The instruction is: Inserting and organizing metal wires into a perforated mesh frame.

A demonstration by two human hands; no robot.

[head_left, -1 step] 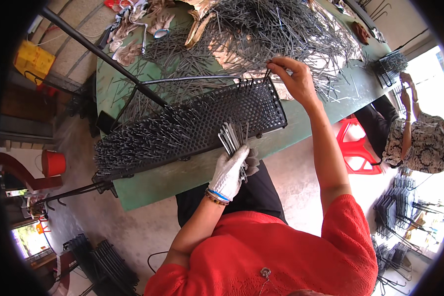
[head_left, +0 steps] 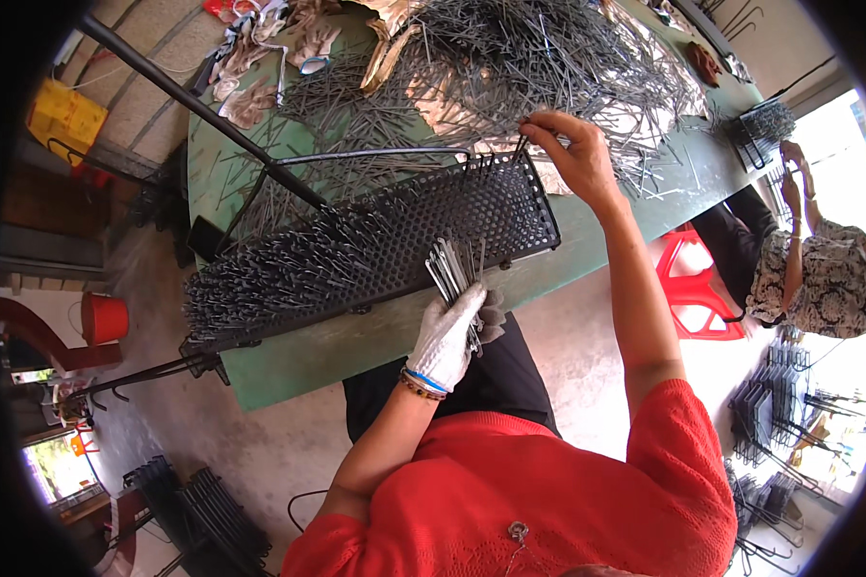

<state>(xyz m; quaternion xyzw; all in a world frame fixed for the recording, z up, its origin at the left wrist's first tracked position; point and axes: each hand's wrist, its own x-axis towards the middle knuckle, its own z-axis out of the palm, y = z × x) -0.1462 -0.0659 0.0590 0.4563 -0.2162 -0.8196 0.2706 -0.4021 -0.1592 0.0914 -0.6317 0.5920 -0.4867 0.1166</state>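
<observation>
"Head camera: what does the left hand (head_left: 443, 341) have?"

"It wears a whitish glove and is closed around a bundle of thin metal rods (head_left: 446, 271). They poke up past the thumb, near the close edge of the black rack (head_left: 443, 213)."

"And the right hand (head_left: 577, 159)?"

"Bare, with thumb and fingertips pinched together on a dark rod (head_left: 522, 146), above the rack's far right corner. I can't tell whether its lower end sits in a hole."

"How full is the rack?"

"Standing rods (head_left: 279, 264) crowd its left part. To the right the holes mostly show, with a few more rods along the far edge."

"What is it resting on?"

"A green table (head_left: 293, 373), slantwise along the near side. Beyond it lies a big heap of loose rods (head_left: 520, 48), with work gloves (head_left: 248, 104) at the far left."

"Anyone else?"

"A co-worker (head_left: 823, 279) in a patterned top, off to the right by a red stool (head_left: 695, 281)."
</observation>
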